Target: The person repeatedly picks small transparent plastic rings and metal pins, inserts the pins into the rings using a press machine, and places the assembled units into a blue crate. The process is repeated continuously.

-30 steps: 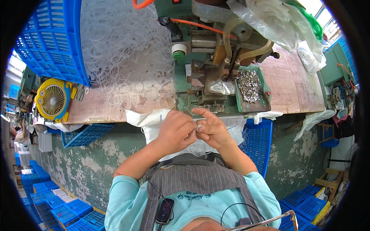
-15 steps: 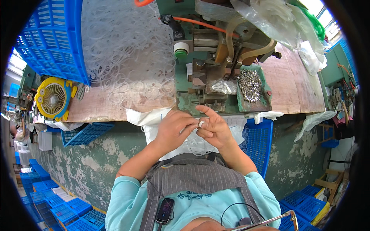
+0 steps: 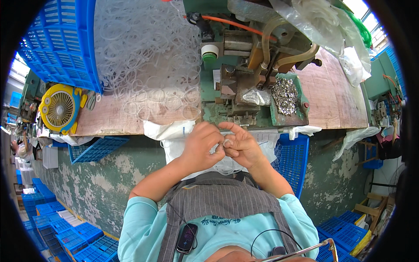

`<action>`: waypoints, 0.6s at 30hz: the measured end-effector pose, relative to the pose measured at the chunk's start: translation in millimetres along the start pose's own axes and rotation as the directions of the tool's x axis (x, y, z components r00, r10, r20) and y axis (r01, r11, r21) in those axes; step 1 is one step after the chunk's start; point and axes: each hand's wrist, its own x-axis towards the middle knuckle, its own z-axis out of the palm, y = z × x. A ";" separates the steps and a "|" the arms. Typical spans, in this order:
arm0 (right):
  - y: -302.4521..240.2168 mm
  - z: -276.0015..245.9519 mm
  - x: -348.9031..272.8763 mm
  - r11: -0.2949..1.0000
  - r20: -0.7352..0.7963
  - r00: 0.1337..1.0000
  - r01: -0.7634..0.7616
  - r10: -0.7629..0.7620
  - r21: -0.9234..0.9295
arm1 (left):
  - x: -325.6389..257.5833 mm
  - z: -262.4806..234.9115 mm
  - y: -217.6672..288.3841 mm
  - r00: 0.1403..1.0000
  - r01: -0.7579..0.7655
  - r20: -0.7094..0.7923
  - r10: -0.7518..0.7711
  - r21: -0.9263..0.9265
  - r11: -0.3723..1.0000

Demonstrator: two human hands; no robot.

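Observation:
My left hand (image 3: 201, 146) and my right hand (image 3: 241, 146) meet in front of my chest, just below the bench edge. Between their fingertips they pinch a small clear ring (image 3: 227, 142). A heap of the same clear plastic rings (image 3: 150, 61) covers the wooden bench (image 3: 113, 120) above my left hand. A green machine (image 3: 244, 78) stands just beyond my hands, with a green tray of small metal pieces (image 3: 286, 94) on its right side. A white bag (image 3: 174, 144) hangs under my hands.
A blue crate (image 3: 61, 43) stands at the bench's far left, a yellow fan (image 3: 59, 109) beside it. Blue crates sit below the bench (image 3: 96, 146) and at my right (image 3: 292, 161). Clear plastic sheeting (image 3: 323, 26) drapes the machine's right. Stacked blue crates (image 3: 52, 222) line the floor.
Both hands have stayed together at the bench edge; the fingers have shifted slightly around the small ring. The view has tilted a little.

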 end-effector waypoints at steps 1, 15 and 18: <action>2.7 1.1 0.5 0.998 -0.007 0.999 0.032 -0.032 0.052 | -2.1 2.0 -0.3 0.999 0.013 -0.034 -0.012 0.011 1.000; 19.5 24.4 2.3 -0.322 0.450 0.584 0.315 -0.676 -0.893 | -48.6 27.9 0.6 0.791 0.390 0.082 -0.607 -0.831 0.396; 22.4 24.9 0.8 -0.090 0.290 0.622 0.332 -0.728 -0.939 | -49.8 26.9 -5.9 0.690 0.460 0.177 -0.701 -0.856 0.237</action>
